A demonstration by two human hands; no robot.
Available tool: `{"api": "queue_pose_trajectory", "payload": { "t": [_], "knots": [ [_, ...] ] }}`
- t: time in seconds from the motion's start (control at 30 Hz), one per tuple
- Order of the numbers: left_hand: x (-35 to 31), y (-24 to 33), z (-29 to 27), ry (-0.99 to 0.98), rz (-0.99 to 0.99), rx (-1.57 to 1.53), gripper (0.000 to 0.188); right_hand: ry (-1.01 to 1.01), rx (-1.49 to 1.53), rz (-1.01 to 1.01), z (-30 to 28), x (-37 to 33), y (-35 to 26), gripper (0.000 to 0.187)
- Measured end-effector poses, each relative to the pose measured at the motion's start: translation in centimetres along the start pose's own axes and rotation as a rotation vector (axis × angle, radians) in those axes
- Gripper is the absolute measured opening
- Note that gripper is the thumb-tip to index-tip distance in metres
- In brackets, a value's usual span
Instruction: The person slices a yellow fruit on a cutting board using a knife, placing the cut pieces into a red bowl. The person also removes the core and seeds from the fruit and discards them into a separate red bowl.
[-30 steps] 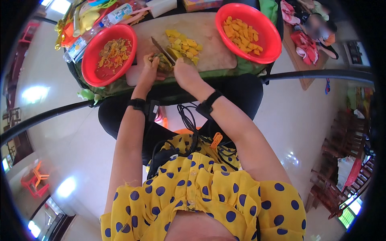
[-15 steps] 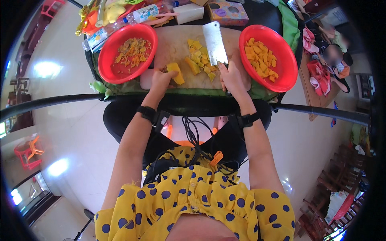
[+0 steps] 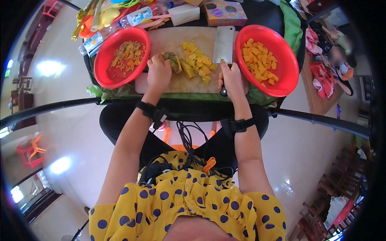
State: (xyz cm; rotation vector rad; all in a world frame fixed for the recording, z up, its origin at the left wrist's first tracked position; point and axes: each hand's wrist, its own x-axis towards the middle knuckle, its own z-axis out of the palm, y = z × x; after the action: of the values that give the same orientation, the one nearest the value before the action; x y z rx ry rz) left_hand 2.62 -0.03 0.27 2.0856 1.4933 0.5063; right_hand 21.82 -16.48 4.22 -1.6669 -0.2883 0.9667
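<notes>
My left hand point(image 3: 159, 73) is closed on a pumpkin piece point(image 3: 174, 63), its mottled green rind showing. My right hand point(image 3: 232, 79) grips the black handle of a cleaver, whose wide metal blade point(image 3: 224, 43) points away from me near the right edge of the cutting board point(image 3: 179, 85). Between the hands lie several yellow pumpkin chunks point(image 3: 199, 61), with a longer pumpkin wedge point(image 3: 187, 70) at their left. A red basin point(image 3: 103, 76) on the left holds seeds and stringy pulp. On the right, another red basin point(image 3: 288, 66) holds cut pumpkin chunks.
Behind the board are plastic bottles point(image 3: 138, 17), a white box point(image 3: 184, 15) and a patterned carton point(image 3: 226, 14). Green cloth point(image 3: 263, 96) edges the table. Dark cables point(image 3: 185, 138) hang near my lap. Other people point(image 3: 337, 60) are off to the right.
My left hand has turned the pumpkin piece from its yellow flesh to its rind side. The cleaver has moved right, its blade now more upright in the picture. The view has shifted slightly.
</notes>
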Motion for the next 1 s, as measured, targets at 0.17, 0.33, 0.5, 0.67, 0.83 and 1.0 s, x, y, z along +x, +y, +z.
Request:
{"api": "queue_pose_trajectory", "payload": {
  "t": [0.17, 0.33, 0.5, 0.67, 0.83, 1.0],
  "knots": [
    [-2.5, 1.8, -0.6, -0.067, -0.123, 0.046, 0.089, -0.007, -0.093, -0.044, 0.2, -0.2, -0.2, 0.032],
    [-2.2, 0.6, -0.4, -0.015, -0.073, 0.031, 0.091, -0.015, -0.132, -0.049, 0.0, -0.2, 0.0, 0.032],
    [-2.7, 0.0, -0.1, 0.004, -0.108, 0.027, 0.085, -0.023, -0.180, -0.069, 0.0, -0.3, -0.1, 0.031],
    [-5.4, 0.8, 0.1, 0.100, 0.142, 0.055, 0.054, -0.118, 0.053, -0.003, -0.5, -0.3, -0.1, 0.026],
    [-5.7, 3.5, 1.5, -0.184, 0.111, 0.142, 0.040, -0.163, 0.103, -0.013, -0.5, -0.3, -0.1, 0.023],
    [-4.4, 5.3, 1.8, -0.250, 0.005, 0.133, 0.042, -0.165, 0.030, -0.065, -0.3, -0.3, -0.2, 0.024]
  ]
}}
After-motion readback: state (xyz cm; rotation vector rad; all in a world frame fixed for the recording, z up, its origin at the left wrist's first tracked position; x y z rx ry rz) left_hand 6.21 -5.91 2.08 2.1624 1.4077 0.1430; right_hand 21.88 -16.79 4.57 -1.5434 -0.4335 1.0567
